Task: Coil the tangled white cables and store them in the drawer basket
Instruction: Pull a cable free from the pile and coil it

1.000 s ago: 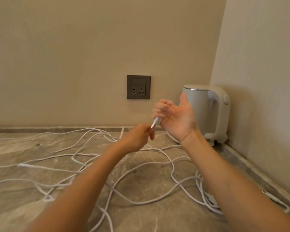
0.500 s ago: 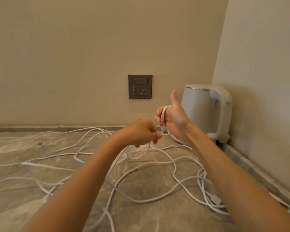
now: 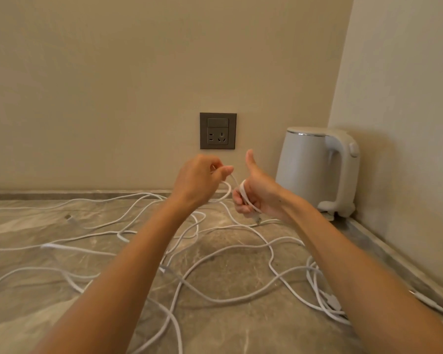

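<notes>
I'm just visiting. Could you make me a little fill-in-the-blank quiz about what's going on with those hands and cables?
1. The white cable is looped round the fingers of the ____ hand.
2. That hand's thumb points ____.
3. The wall socket is to the ____ of the kettle.
Missing words: right; up; left.

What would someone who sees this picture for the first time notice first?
Probably the two raised hands in the middle: the left hand pinches a white cable that loops round the fingers of the right hand, whose thumb points up. Below them, tangled cables sprawl over the grey stone counter. A white kettle stands in the right corner, near a dark wall socket.
</notes>
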